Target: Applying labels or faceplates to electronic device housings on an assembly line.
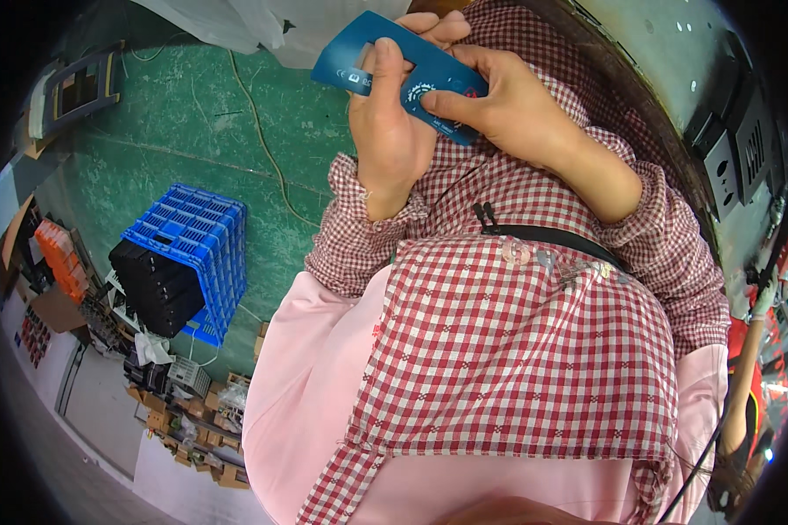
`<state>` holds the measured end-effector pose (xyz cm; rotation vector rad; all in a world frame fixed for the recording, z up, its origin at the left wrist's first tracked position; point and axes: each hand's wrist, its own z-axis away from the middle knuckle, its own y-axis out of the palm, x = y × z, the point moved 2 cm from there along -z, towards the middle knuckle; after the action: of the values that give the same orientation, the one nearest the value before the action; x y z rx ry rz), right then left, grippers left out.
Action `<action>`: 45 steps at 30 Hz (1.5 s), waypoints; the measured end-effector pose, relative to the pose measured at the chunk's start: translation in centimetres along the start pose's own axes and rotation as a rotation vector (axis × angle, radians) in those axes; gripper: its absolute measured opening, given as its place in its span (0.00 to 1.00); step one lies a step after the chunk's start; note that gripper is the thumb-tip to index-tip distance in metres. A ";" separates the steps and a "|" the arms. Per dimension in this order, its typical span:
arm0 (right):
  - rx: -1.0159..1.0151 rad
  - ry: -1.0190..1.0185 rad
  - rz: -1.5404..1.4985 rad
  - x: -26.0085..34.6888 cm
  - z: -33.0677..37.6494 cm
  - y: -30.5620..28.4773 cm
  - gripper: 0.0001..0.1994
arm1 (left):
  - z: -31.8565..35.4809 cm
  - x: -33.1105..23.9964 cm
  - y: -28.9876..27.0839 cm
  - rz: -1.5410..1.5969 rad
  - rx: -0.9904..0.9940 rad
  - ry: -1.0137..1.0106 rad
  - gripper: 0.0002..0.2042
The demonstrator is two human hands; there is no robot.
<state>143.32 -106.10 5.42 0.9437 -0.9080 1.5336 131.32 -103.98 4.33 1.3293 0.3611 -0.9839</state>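
A flat blue panel (346,54) with white print and a rectangular cut-out is held tilted above my lap. My left hand (387,131) grips it, the thumb laid over its printed face and the other fingers behind. From the other side my right hand (517,105) pinches the panel, its thumb pressing near the round dial marking (418,92). Part of the panel's face is covered by both thumbs. Red-and-white checked sleeves cover my forearms, and a checked apron (525,350) lies over my front.
On the green floor (201,122) at left stands a blue crate (228,254) with black parts (158,289). A cord (263,140) crosses the floor. White plastic sheeting (236,22) hangs at the top. Black housings (735,157) sit on the workbench at right. Another person's arm (749,367) shows beyond.
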 end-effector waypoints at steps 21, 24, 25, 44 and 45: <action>-0.071 0.025 -0.093 0.0 -0.9 0.8 0.20 | -1.2 0.0 -1.2 -0.410 0.130 0.211 0.22; -0.042 0.235 -0.243 -0.5 -0.6 0.5 0.19 | -1.2 -0.2 -0.8 -0.383 0.103 0.166 0.22; -0.038 0.236 -0.243 -0.6 -0.6 0.4 0.19 | -1.2 -0.6 -0.6 -0.384 0.099 0.166 0.22; -0.047 0.374 -0.343 0.6 -3.4 -0.9 0.15 | -3.6 0.3 -0.7 -0.571 0.348 0.341 0.24; 0.014 0.382 -0.330 0.6 -3.4 -0.9 0.14 | -3.6 0.2 -0.7 -0.378 0.236 0.209 0.24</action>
<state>143.81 -102.62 4.67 0.7330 -0.4450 1.3712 132.00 -100.67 2.81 1.6203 0.6901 -1.2318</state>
